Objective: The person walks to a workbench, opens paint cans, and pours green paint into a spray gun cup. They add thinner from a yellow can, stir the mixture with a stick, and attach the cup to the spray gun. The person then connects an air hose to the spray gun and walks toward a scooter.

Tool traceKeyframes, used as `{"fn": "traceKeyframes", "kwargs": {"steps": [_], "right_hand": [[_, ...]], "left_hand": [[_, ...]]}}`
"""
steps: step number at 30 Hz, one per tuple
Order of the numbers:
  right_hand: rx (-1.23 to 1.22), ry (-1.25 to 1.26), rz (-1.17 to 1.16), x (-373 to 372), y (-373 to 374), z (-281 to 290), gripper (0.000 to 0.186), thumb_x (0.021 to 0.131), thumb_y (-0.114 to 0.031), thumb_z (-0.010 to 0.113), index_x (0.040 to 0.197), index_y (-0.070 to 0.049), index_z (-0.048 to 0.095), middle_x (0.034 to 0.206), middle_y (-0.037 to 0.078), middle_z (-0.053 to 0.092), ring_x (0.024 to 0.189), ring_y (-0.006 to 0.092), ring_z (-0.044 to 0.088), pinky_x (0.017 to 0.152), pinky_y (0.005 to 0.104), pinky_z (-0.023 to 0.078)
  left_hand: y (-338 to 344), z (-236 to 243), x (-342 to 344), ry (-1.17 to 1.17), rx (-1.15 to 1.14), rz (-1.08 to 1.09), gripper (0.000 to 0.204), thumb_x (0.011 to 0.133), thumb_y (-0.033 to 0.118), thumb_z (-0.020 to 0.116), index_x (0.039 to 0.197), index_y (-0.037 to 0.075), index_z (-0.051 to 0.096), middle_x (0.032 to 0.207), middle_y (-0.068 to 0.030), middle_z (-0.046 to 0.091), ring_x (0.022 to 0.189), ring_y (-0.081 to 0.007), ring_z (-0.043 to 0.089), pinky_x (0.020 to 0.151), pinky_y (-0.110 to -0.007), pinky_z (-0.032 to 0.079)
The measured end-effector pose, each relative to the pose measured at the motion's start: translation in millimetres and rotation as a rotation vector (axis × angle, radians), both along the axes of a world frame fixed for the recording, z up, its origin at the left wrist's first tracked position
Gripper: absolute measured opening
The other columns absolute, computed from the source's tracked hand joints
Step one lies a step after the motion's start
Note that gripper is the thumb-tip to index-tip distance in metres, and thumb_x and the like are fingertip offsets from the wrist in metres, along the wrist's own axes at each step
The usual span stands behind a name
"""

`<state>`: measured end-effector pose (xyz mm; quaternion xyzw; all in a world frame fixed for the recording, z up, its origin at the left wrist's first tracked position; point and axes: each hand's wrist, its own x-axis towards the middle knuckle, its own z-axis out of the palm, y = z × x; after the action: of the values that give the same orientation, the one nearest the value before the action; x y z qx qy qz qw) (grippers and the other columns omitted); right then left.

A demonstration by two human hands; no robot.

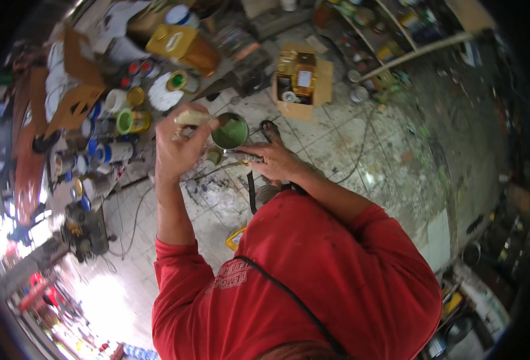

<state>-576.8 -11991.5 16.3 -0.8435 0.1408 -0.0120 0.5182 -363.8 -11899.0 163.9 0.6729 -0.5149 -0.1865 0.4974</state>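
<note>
Cup: metal cup [229, 149] with green liquid [235, 133] inside; between the two hands, mouth upward
Left hand [183, 146]: just left of the cup; fingers closed around a pale, flat-sided tool [193, 118], its far end by the cup's rim; whether it dips inside, I cannot tell
Right hand [275, 161]: at the cup's near right side; fingers extended toward its rim; a grip underneath is hidden, so I cannot tell
Handling: best, I judge, to steady the cup level with the right; keep left-hand strokes slow and inside the rim; let drips fall back into the cup
Surroundings: cardboard box [293, 110] beyond the cup to the right; lime-green can [139, 121] well left of the cup
</note>
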Motion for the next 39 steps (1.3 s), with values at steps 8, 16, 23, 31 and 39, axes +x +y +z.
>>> {"fn": "traceKeyframes", "kwargs": {"steps": [8,16,23,31,39], "right_hand": [[0.102,-0.054,-0.24,-163,-8,-28,0.06,0.09,-0.018,0.064,0.148,-0.023,0.055,0.115,0.023,0.067,0.103,0.0408,0.066,0.094,0.0468,0.052],[0.08,-0.097,-0.417,-340,-92,-22,0.059,0.092,-0.017,0.065,0.15,-0.021,0.053,0.118,0.025,0.068,0.106,0.0419,0.067,0.094,0.0479,0.053],[-0.012,-0.079,-0.619,-511,-188,-7,0.06,0.089,-0.016,0.066,0.148,-0.019,0.055,0.108,0.025,0.067,0.1,0.0411,0.066,0.091,0.0468,0.053],[0.067,-0.122,-0.91,-627,-297,-16,0.054,0.091,-0.012,0.067,0.145,-0.011,0.057,0.127,0.023,0.067,0.113,0.0357,0.065,0.097,0.0415,0.051],[0.116,0.022,-1.074,-716,-426,-18,0.051,0.091,-0.013,0.068,0.141,-0.006,0.059,0.126,0.026,0.067,0.112,0.0401,0.067,0.095,0.0428,0.053]], "left_hand": [[-77,7,-143,0.021,0.069,-0.313,0.007,0.083,-0.003,0.075,0.087,-0.003,0.069,0.082,-0.0102,0.071,0.068,-0.0178,0.064,0.063,-0.032,0.049],[-207,3,-311,0.035,0.124,-0.599,0.011,0.086,0.001,0.079,0.091,-0.003,0.07,0.083,-0.008,0.072,0.07,-0.012,0.064,0.06,-0.027,0.049],[-347,22,-478,-0.057,0.08,-0.755,0.007,0.087,0.003,0.077,0.089,-0.001,0.072,0.076,-0.0057,0.069,0.064,-0.0097,0.058,0.059,-0.026,0.046],[-508,4,-611,-0.045,0.083,-0.989,0.015,0.086,0.01,0.08,0.09,-0.002,0.072,0.078,-0.0094,0.07,0.067,-0.0148,0.063,0.061,-0.031,0.049],[-679,-30,-723,0.069,0.196,-1.128,0.017,0.087,0.013,0.079,0.094,-0.001,0.073,0.081,-0.0116,0.07,0.072,-0.0187,0.068,0.064,-0.032,0.051]]}}
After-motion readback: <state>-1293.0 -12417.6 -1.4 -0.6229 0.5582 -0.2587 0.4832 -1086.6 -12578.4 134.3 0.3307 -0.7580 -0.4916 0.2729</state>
